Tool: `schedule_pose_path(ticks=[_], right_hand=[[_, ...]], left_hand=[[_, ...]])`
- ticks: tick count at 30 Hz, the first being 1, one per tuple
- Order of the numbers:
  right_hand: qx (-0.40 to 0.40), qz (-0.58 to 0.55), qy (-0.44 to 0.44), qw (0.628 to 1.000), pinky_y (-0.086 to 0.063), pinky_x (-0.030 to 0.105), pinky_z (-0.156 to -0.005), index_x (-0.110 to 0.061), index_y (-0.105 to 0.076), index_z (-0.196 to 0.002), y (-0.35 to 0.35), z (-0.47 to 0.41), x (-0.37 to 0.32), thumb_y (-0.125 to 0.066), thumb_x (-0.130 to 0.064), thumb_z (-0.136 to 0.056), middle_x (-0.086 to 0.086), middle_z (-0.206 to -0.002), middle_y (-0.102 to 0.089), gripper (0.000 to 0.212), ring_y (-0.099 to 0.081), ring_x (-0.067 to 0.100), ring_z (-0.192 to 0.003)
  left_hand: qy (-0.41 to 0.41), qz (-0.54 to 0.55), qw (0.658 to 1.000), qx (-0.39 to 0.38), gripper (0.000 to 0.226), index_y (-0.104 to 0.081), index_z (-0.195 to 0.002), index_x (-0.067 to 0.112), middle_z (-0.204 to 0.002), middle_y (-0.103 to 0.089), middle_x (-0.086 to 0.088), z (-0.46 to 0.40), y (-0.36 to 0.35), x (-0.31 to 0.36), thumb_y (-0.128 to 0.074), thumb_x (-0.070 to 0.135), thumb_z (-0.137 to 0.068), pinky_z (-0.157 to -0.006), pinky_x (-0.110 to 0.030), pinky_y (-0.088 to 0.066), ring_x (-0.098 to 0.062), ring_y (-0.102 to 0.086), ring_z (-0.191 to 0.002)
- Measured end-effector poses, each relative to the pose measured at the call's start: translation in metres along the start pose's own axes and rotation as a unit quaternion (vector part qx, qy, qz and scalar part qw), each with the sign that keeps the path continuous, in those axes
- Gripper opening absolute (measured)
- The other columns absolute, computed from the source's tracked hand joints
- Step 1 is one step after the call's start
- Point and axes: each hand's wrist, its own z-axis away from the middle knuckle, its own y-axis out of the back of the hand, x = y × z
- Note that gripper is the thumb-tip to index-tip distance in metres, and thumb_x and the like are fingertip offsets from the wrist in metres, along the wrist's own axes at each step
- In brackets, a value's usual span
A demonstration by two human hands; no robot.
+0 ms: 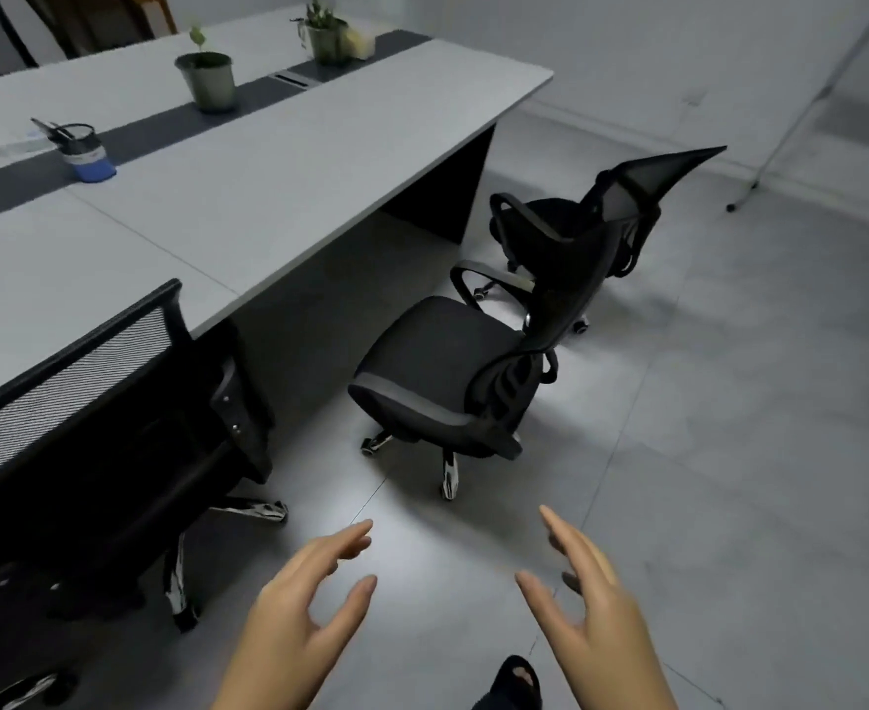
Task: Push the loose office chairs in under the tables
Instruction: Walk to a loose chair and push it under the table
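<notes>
A black mesh office chair (442, 361) stands loose on the floor, clear of the long grey table (268, 161), its seat turned toward the table. A second black chair (565, 222) stands behind it near the table's far end, also out in the open. At the left, a third chair (89, 402) sits close against the table edge. My left hand (299, 617) and my right hand (591, 607) hover low in front of me, fingers spread, holding nothing, well short of the nearest loose chair.
On the table stand two potted plants (207, 79), (325, 38) and a pen cup (81, 151). A white stand on wheels (781, 135) leans at the far right. Grey tiled floor (729, 427) stretches open to the right. A sandalled foot (514, 684) shows at the bottom.
</notes>
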Motion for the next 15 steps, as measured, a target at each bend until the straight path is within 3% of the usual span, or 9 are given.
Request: schedule_pose_path(ticks=[5, 15], right_hand=[[0.039, -0.016, -0.016, 0.999, -0.042, 0.019, -0.09, -0.063, -0.037, -0.113, 0.085, -0.026, 0.053, -0.064, -0.028, -0.082, -0.025, -0.123, -0.049, 0.055, -0.047, -0.011, -0.113], [0.058, -0.068, -0.036, 0.995, -0.043, 0.016, -0.086, -0.053, -0.043, -0.115, 0.168, -0.083, 0.115, -0.063, -0.021, -0.084, -0.025, -0.119, -0.052, 0.049, -0.047, -0.013, -0.111]], left_hand=[[-0.007, 0.047, 0.999, -0.005, 0.061, -0.057, -0.107, 0.05, -0.1, -0.066, 0.025, -0.037, -0.095, 0.049, -0.067, -0.003, -0.079, -0.077, -0.008, -0.05, 0.0, -0.064, -0.092], [-0.007, 0.066, 0.996, -0.051, 0.06, -0.058, -0.105, 0.052, -0.103, -0.066, 0.024, -0.098, -0.194, 0.105, -0.065, -0.002, -0.081, -0.073, -0.006, -0.05, 0.001, -0.064, -0.091]])
